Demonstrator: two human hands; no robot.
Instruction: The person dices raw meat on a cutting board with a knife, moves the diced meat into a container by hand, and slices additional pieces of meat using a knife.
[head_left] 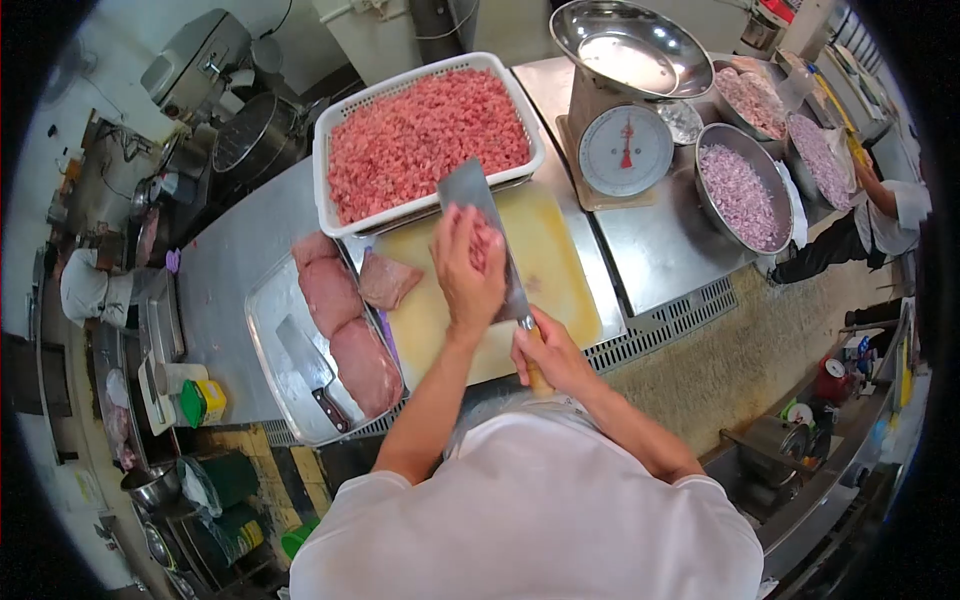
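Observation:
My right hand (552, 357) is closed round the wooden handle of a cleaver (513, 290), whose wide blade points away over the cutting board (545, 245). Against the blade, my left hand (468, 275) is cupped round some diced meat (484, 245), with pink bits showing beside its fingers. Just beyond the blade's tip stands a white basket (327, 180) heaped with diced meat (430, 135). A single slab of meat (388, 280) lies at the board's left edge. Larger meat pieces (365, 365) rest in a metal tray (270, 330) alongside a black-handled knife (325, 400).
A dial scale (627, 150) with a steel pan stands right of the basket. Bowls of chopped onion-like pieces (738, 195) and meat (750, 100) sit farther right. One person (885, 215) is at the far right, another (85, 285) at the far left.

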